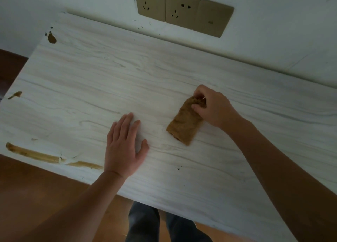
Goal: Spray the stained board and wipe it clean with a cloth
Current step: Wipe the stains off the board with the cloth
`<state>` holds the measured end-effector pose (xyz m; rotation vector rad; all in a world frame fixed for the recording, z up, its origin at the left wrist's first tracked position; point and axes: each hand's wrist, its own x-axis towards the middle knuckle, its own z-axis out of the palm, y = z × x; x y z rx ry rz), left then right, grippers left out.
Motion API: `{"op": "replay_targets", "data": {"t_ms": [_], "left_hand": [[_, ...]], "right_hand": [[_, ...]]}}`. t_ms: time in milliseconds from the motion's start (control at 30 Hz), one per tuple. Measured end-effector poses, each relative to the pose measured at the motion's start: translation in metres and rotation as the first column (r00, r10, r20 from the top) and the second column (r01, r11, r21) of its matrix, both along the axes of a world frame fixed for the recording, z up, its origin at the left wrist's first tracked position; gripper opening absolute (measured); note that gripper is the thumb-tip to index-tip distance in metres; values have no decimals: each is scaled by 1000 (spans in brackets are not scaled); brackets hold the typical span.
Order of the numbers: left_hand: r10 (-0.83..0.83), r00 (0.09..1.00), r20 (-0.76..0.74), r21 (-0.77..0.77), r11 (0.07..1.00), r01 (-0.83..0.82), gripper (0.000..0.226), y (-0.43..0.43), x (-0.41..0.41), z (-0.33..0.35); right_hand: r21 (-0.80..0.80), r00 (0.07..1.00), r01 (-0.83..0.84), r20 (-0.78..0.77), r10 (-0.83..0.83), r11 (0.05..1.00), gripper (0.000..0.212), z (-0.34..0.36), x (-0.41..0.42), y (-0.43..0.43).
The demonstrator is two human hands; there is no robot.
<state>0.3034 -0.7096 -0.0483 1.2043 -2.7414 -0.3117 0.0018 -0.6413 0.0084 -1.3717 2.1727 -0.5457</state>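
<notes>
A white wood-grain board [164,73] fills the view, its far edge against the wall. Brown stains mark its left side: a long smear [34,154] along the near edge, a shorter streak [85,164] beside it, a small mark [16,94] at the left edge and a blob [52,38] at the far left corner. A folded brown cloth [184,126] lies right of centre. My right hand [211,106] pinches the cloth's far end with curled fingers. Flat on the board, left of the cloth, my left hand [124,146] rests with straight fingers. No spray bottle is in view.
Three gold wall plates [182,9], two of them sockets, sit on the white wall just behind the board. Brown wooden floor [36,196] shows beyond the near and left edges. My legs [164,225] stand at the near edge.
</notes>
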Motion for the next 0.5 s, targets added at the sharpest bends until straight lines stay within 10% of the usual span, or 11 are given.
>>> {"op": "replay_targets", "data": {"t_ms": [333,500], "left_hand": [[0,1000,5,24,1000,0,65,0,0,2],[1,1000,1,11,1000,-1,64,0,-2,2]], "right_hand": [[-369,976,-8,-207,-73,929,18,104,-14,-10],[-277,934,-178,-351,73,944,21,59,7,12]]}}
